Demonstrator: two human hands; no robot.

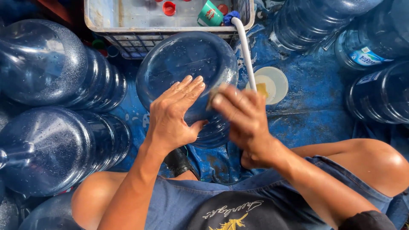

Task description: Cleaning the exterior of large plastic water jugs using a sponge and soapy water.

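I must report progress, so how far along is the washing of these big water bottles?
Done: cannot tell; bottles at the left look wet. In hand: the left hand steadies one blue bottle while the right hand, blurred, rubs it with a small pad. Left: bottles at the right wait, state unclear.

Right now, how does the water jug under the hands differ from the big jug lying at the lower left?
The water jug under the hands shows its round bottom to the camera; the lower-left jug lies on its side. The left hand rests flat on the first and the right hand presses something small against it; nobody touches the lower-left jug. Both are clear blue plastic, wet with droplets.
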